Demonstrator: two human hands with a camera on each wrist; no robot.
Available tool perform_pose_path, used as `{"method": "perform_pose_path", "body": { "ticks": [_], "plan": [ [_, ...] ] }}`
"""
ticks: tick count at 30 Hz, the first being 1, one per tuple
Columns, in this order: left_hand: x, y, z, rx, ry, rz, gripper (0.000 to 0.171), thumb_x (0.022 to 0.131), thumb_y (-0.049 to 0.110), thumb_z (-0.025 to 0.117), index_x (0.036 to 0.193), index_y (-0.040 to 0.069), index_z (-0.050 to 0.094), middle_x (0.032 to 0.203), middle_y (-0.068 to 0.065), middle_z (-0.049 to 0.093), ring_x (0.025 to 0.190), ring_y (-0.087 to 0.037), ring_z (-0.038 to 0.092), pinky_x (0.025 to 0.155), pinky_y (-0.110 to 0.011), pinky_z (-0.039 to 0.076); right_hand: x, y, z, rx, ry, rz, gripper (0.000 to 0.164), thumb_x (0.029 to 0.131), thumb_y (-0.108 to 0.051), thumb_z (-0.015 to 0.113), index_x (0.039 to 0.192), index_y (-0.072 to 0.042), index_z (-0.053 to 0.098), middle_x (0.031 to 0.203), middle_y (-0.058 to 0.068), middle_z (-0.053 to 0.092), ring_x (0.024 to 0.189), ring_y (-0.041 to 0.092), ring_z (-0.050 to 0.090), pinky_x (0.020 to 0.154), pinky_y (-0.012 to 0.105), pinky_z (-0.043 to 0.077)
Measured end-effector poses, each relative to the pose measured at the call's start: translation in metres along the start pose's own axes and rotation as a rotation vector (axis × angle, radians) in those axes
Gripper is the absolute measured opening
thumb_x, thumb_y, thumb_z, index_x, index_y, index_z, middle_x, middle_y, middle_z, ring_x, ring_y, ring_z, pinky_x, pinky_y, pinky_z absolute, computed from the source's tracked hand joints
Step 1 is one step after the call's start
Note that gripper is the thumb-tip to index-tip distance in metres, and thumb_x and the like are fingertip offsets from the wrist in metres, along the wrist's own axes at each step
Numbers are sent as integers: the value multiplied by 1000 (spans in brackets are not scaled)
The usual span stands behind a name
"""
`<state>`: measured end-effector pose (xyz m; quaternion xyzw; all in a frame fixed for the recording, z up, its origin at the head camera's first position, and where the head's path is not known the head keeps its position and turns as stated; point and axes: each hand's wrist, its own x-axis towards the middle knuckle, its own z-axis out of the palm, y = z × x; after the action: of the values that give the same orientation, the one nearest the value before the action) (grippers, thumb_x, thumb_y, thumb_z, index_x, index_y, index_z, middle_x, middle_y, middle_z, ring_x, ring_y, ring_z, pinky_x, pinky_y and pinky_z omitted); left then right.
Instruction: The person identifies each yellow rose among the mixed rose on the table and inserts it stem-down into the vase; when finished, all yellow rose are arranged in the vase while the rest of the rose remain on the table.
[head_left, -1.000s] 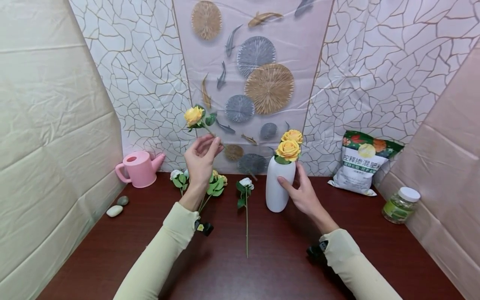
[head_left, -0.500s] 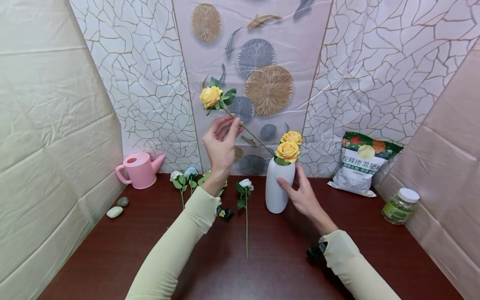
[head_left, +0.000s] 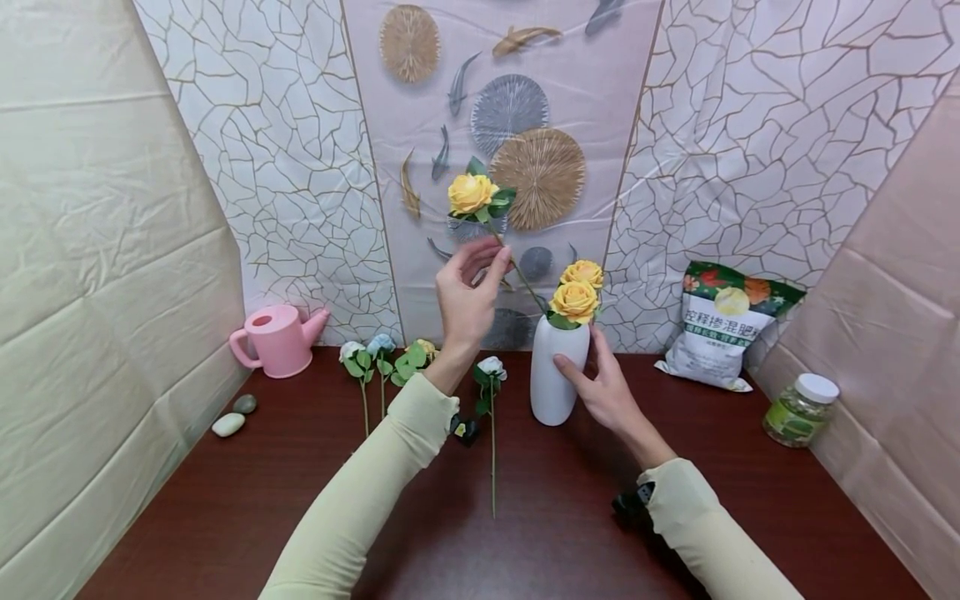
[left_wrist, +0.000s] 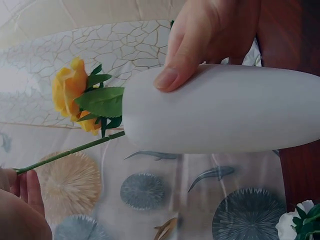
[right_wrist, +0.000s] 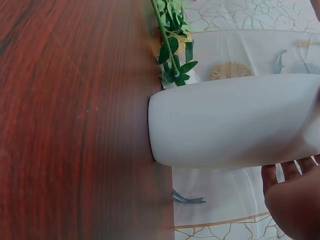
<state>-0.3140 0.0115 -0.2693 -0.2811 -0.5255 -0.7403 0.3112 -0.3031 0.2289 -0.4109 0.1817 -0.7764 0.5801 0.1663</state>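
My left hand (head_left: 471,292) pinches the green stem of a yellow rose (head_left: 472,195) between thumb and fingers, up and left of the white vase (head_left: 553,375). The stem slants down to the right, its lower end at the vase mouth. In the left wrist view the stem (left_wrist: 70,151) meets the rim beside the leaves of the flowers inside. Two yellow roses (head_left: 576,302) stand in the vase. My right hand (head_left: 609,390) grips the vase's right side, thumb (left_wrist: 167,79) across the front. The vase stands upright on the table, its base flat in the right wrist view.
A white rose (head_left: 492,368) lies on the dark red table (head_left: 570,533), left of the vase. Behind my left arm lie more flowers, including a blue one (head_left: 381,343). A pink watering can (head_left: 279,340), pebbles (head_left: 228,424), a fertilizer bag (head_left: 720,329) and a lidded jar (head_left: 801,410) stand around.
My left hand has moved right with the yellow rose, bringing its stem end to the vase mouth and the stem more upright. My right hand stays on the vase.
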Motion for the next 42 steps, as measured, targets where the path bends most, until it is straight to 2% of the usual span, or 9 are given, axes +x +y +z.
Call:
{"method": "perform_pose_path", "body": {
  "ticks": [6, 13, 18, 24, 27, 31, 35, 38, 42],
  "plan": [
    [-7, -5, 6, 77, -18, -46, 26, 91, 2, 71, 113, -11, 66, 104, -27, 71, 93, -37, 73, 79, -36, 62, 0, 1, 1, -12, -3, 5, 73, 98, -32, 67, 157, -29, 23, 149, 4, 48, 136, 24, 49, 111, 54, 41],
    [-19, -12, 13, 155, -48, -107, 22, 91, 6, 73, 110, -4, 70, 103, -22, 74, 94, -34, 73, 81, -46, 61, 1, 2, 1, 17, -12, 10, 76, 97, -30, 68, 158, -20, 23, 151, 8, 46, 138, 29, 47, 112, 56, 40],
    [-28, -21, 15, 170, -86, -156, 25, 91, 7, 73, 112, -6, 69, 105, -22, 74, 97, -35, 72, 88, -51, 59, 1, 1, 4, 8, 4, -7, 74, 97, -29, 68, 157, -24, 25, 149, 6, 48, 136, 25, 49, 110, 54, 42],
    [-34, -47, 14, 220, -123, -219, 24, 92, 16, 74, 113, 5, 71, 105, -13, 76, 97, -24, 74, 89, -39, 60, 1, 3, 4, 5, 12, -29, 70, 97, -28, 68, 154, -28, 28, 144, 3, 53, 131, 21, 53, 105, 47, 47],
    [-37, -54, 14, 245, -143, -252, 22, 92, 20, 75, 111, 11, 73, 105, -8, 76, 96, -17, 74, 87, -33, 60, 0, 3, 3, 6, 9, -27, 69, 97, -29, 68, 154, -30, 28, 144, 1, 52, 131, 19, 54, 104, 45, 48],
    [-41, -58, 13, 264, -166, -299, 25, 91, 20, 75, 115, 13, 72, 105, -3, 77, 96, -12, 73, 86, -30, 60, 0, 4, 2, 8, 8, -24, 70, 97, -29, 68, 154, -31, 28, 146, 0, 51, 132, 19, 53, 105, 47, 47],
    [-44, -61, 14, 298, -168, -328, 25, 92, 27, 74, 116, 20, 72, 106, 4, 76, 98, -7, 72, 85, -27, 59, 0, 6, 2, -1, 9, -25, 70, 97, -30, 68, 155, -31, 27, 146, 1, 50, 133, 20, 52, 106, 51, 45],
    [-43, -61, 16, 328, -158, -330, 24, 92, 34, 74, 114, 23, 74, 107, 6, 76, 101, -6, 72, 85, -29, 60, 1, 7, 2, -1, 10, -26, 71, 97, -31, 68, 155, -32, 26, 148, 0, 49, 134, 20, 51, 107, 52, 45],
    [-43, -61, 18, 333, -144, -319, 25, 92, 34, 75, 114, 21, 74, 107, 2, 77, 100, -11, 72, 89, -35, 59, 1, 6, 1, 12, 9, -29, 71, 97, -30, 68, 155, -32, 26, 149, -1, 47, 135, 20, 50, 108, 52, 44]
  ]
}}
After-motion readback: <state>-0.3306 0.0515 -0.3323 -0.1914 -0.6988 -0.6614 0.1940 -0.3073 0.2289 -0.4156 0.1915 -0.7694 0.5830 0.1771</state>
